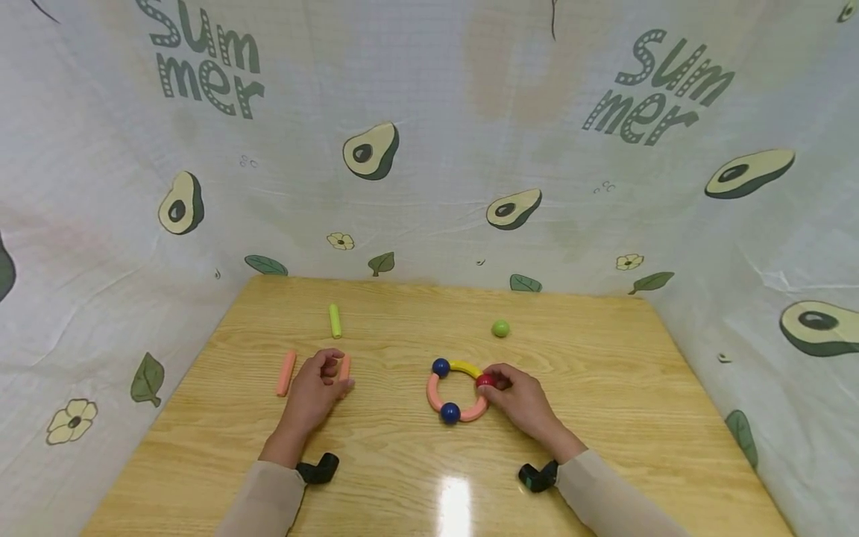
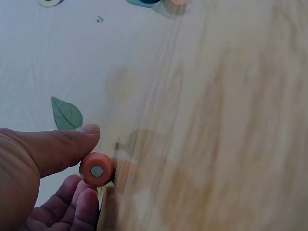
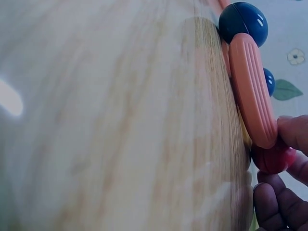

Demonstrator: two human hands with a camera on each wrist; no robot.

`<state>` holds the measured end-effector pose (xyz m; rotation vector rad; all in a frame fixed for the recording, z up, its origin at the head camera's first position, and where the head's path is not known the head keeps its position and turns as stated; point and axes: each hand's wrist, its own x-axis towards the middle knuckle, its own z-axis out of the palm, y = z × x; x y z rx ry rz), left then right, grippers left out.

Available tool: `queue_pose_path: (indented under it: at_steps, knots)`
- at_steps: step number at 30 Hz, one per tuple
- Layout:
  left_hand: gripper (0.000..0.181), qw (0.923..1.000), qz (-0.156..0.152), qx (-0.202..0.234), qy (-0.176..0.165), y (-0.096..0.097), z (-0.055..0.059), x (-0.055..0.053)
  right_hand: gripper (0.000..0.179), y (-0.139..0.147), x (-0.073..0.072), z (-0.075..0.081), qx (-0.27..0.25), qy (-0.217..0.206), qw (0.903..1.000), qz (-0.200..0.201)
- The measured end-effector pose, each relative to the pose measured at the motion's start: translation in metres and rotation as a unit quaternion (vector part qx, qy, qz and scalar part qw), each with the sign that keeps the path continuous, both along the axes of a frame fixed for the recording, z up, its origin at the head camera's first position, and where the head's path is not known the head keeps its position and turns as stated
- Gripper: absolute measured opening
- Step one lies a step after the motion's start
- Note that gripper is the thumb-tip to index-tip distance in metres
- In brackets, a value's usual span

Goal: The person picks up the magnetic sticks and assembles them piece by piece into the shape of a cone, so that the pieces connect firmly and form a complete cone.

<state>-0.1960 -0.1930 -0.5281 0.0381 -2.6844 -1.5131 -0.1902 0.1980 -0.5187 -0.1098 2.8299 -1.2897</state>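
Observation:
My left hand (image 1: 314, 384) is at the left of the table, thumb and fingertips around a straight salmon-coloured magnetic stick (image 1: 345, 367). The left wrist view shows the stick's round end (image 2: 96, 171) with a metal disc, thumb on one side and fingers on the other. With thumb and fingers, my right hand (image 1: 525, 403) pinches a red ball (image 1: 485, 381). That ball belongs to a ring with two blue balls (image 1: 450, 413), a yellow curved stick (image 1: 466, 368) and two salmon curved sticks (image 1: 432, 391). The ring lies on the table.
Another straight salmon stick (image 1: 286, 373) lies left of my left hand. Farther back are a yellow-green stick (image 1: 335, 321) and a green ball (image 1: 500, 328). A patterned cloth (image 1: 429, 149) hangs behind and beside the wooden table (image 1: 396, 477).

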Motion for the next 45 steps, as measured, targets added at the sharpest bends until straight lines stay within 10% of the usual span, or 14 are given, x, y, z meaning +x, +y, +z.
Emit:
queue_pose_path:
  at_steps: [22, 45]
  knots:
    - [0.052, 0.9963, -0.021, -0.078, -0.029, 0.004, 0.007, -0.003, 0.028, 0.001, -0.001, -0.001, 0.007, -0.006, 0.9999, 0.006]
    - [0.044, 0.9968, -0.015, 0.071, 0.032, 0.029, 0.025, -0.016, 0.03, 0.001, -0.003, 0.0, 0.008, -0.005, 0.9999, 0.011]
